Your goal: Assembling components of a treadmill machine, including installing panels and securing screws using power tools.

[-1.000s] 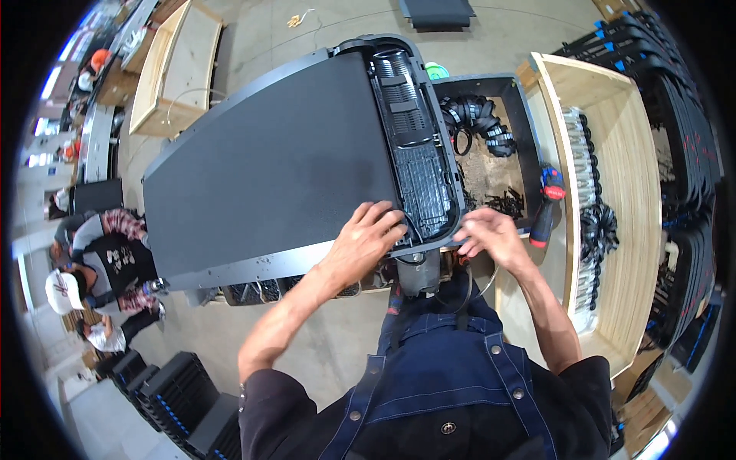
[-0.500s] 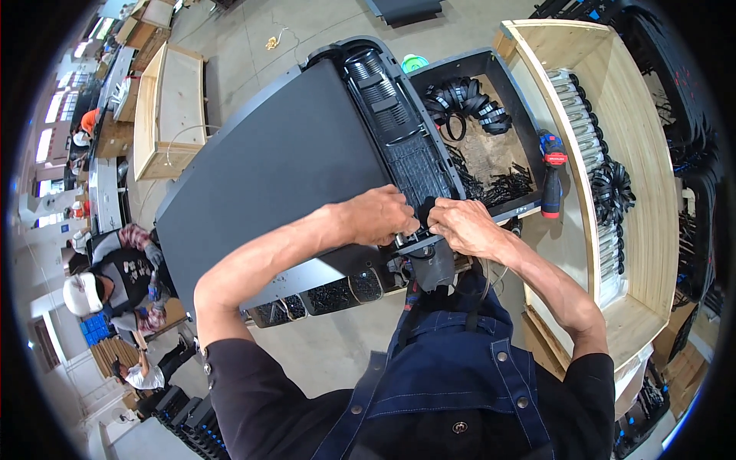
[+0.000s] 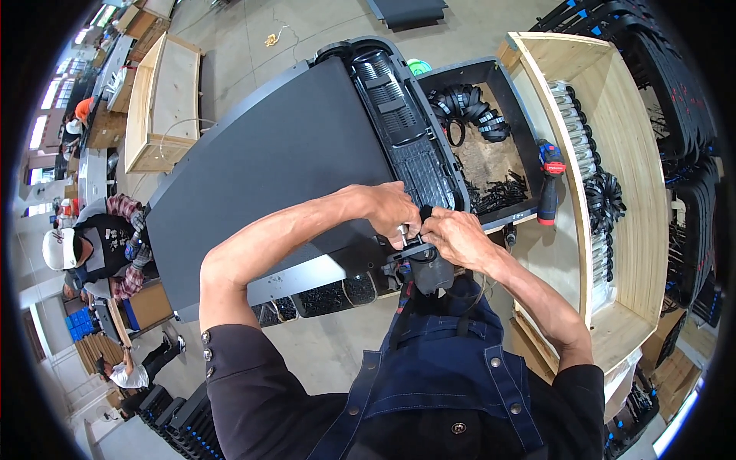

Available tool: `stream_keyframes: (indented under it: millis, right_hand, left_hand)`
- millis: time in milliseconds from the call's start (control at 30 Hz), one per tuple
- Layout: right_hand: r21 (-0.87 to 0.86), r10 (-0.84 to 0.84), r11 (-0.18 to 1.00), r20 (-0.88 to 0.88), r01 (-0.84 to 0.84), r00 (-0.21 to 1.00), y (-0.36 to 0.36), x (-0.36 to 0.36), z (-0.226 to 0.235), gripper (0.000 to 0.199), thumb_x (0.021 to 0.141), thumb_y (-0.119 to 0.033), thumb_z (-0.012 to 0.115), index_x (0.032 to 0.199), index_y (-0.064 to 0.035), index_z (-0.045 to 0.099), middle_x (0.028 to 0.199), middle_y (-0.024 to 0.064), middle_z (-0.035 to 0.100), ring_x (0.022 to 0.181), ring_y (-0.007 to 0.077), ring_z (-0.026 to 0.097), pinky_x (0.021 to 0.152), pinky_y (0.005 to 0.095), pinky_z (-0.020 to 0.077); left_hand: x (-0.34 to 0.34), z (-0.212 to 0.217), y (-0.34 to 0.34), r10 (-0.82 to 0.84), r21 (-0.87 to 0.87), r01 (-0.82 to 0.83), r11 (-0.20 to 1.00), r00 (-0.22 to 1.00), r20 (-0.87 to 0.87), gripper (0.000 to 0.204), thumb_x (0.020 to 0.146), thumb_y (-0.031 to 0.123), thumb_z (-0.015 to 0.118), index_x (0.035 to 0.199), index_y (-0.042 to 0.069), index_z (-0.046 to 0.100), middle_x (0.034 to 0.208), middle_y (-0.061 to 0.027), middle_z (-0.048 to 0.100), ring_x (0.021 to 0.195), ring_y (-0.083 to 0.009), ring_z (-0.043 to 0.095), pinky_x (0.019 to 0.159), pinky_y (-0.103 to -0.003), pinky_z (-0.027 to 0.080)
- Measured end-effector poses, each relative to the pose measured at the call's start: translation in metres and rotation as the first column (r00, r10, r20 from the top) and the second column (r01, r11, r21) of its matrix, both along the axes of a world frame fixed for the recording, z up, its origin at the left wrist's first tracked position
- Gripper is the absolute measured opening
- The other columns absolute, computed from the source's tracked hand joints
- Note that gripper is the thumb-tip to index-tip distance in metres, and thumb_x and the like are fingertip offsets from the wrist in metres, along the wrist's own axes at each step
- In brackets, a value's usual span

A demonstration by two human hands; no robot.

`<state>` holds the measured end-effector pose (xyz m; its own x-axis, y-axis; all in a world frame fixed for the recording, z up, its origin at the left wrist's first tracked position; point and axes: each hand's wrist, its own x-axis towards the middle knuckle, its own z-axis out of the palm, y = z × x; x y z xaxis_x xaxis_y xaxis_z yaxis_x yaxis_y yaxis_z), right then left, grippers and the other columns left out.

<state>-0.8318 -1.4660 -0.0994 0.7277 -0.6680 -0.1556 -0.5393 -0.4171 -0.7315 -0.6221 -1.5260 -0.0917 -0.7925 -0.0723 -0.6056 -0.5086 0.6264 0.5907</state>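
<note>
The large dark grey panel (image 3: 276,176) has a ribbed black plastic strip (image 3: 406,130) along its right edge. Since half a second ago both hands have met at its near corner. The left hand (image 3: 392,211) and right hand (image 3: 452,238) pinch a small black part (image 3: 424,218) between them there, touching each other.

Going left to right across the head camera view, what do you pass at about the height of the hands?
Seated person in white cap → large dark panel → left hand → right hand → red and black power screwdriver → wooden rack.
</note>
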Motion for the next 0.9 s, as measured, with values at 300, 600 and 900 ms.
stream_keyframes:
  millis: [300,600,900]
  right_hand:
    - [-0.145,-0.069,0.987,-0.017,0.066,0.997,0.034,-0.007,-0.009,0.018,0.083,-0.001,0.063,0.101,0.0002,0.062,0.097,0.0186,0.056,0.080,0.0382,0.066,0.067,0.0468,0.0562]
    - [-0.546,-0.928,0.266,0.078,0.794,0.364,-0.047,-0.200,-0.105,0.058,0.080,-0.022,0.080,0.128,-0.0010,0.055,0.118,0.0213,0.059,0.113,0.0376,0.056,0.097,0.0476,0.0439]
    - [0.128,-0.927,0.304,0.270,0.944,0.261,-0.029,-0.231,-0.081,0.034,0.084,-0.010,0.074,0.115,-0.0003,0.063,0.101,0.0067,0.066,0.089,0.0168,0.060,0.083,0.0319,0.0487]
  left_hand:
    - [-0.002,-0.025,0.005,0.079,-0.071,-0.086,0.994,0.992,-0.097,0.022,0.075,0.033,0.067,0.090,0.021,0.076,0.088,-0.0038,0.075,0.089,-0.0267,0.071,0.084,-0.043,0.049]
    - [-0.002,-0.004,0.011,0.118,-0.049,-0.120,0.992,0.992,-0.039,0.015,0.078,0.025,0.067,0.088,0.018,0.075,0.084,-0.0054,0.072,0.091,-0.0263,0.066,0.094,-0.042,0.037]
    - [-0.011,0.003,0.011,0.150,-0.061,-0.143,0.988,0.981,0.120,0.019,0.082,0.026,0.064,0.093,0.018,0.076,0.090,-0.0034,0.073,0.100,-0.0227,0.062,0.096,-0.039,0.035]
